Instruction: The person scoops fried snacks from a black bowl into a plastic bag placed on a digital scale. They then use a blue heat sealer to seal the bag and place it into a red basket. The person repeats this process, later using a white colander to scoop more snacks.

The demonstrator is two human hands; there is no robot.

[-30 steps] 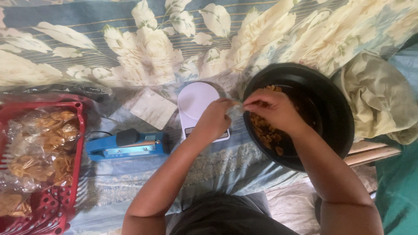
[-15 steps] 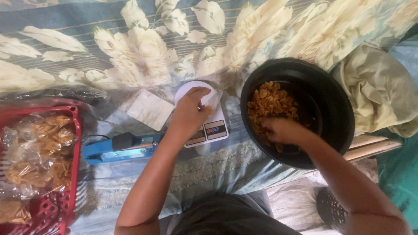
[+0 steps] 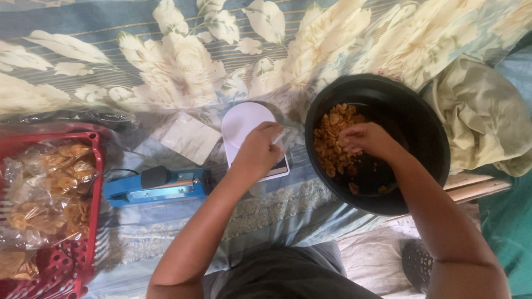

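Black plastic makes the big bowl, which serves as landmark. Nearest to the person, at the bowl's left side, the left hand rests over the white kitchen scale, fingers closed around a clear thin bag. Inside the bowl the right hand lies on the golden chips, fingers curled into them; how much it holds cannot be told. Half a second ago this hand was lower in the bowl, and one second ago both hands met at the bag, so a new handful is being gathered. Further left lie a blue sealer and a red basket with packed chips.
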